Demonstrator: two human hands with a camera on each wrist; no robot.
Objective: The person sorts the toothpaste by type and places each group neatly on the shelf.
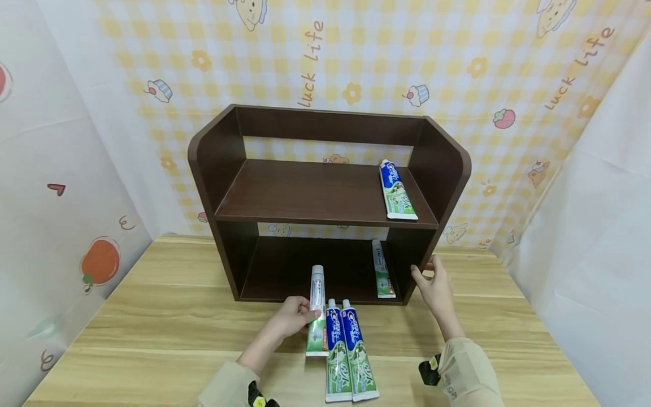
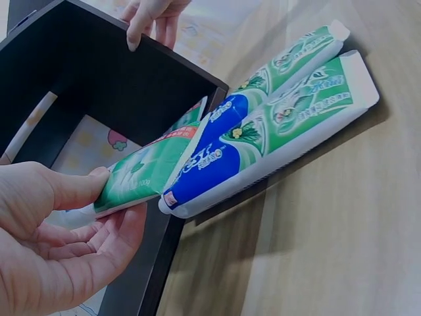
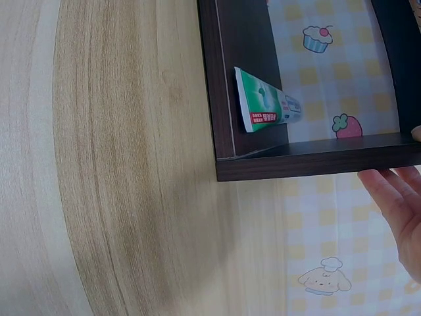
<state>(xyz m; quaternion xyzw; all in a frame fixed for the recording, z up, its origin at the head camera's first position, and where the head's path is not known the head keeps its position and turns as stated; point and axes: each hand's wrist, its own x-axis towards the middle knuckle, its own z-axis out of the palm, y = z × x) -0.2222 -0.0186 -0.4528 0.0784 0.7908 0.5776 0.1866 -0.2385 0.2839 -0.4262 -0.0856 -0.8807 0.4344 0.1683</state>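
Toothpaste tube, white and green (image 1: 318, 294): pinched between thumb and fingers of the left grip (image 1: 291, 317), seemingly just off the worktop (image 1: 168, 345). Blue-and-green tubes (image 1: 338, 356), two: side by side, right of that grip. Shelf unit, dark brown (image 1: 305, 192): beyond it, side panel clasped by the right grip (image 1: 436, 289). Similar green-ended tube (image 1: 383, 272): lower shelf, left of the right grip.

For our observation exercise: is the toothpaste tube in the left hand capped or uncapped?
Capped: in the head view, the held toothpaste tube has a pale cap on its far end.
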